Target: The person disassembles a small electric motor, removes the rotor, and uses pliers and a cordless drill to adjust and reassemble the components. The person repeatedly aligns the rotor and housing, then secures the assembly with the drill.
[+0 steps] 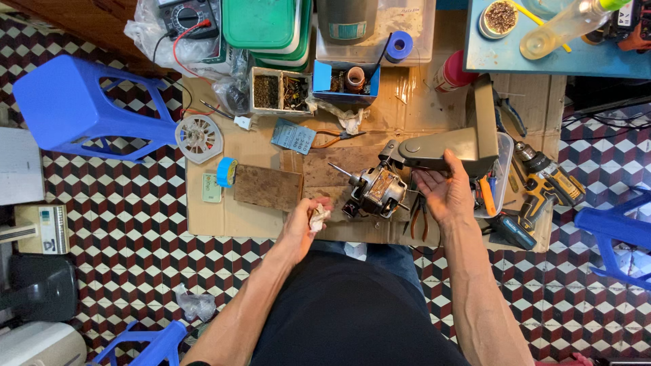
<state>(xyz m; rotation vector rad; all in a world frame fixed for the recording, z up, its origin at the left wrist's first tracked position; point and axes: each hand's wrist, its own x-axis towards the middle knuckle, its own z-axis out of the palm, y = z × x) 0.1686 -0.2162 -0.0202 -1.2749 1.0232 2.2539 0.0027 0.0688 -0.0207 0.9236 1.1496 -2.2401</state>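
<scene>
Cleaning stage judged in hand | crumpled white rag [318,218] is clenched in left hand [303,227] | grey fan housing [447,147] is gripped by right hand [445,191] | motor [377,190] lies on cardboard [339,135] between hands | next: rag must be brought onto motor, housing steadied.

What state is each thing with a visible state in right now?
Bare metal fan motor: uncased, shaft pointing left.
Grey plastic fan housing: lying flat, gripped by right hand.
Crumpled white rag: bunched in left hand.
Blue plastic stool: tipped on its side.
</scene>
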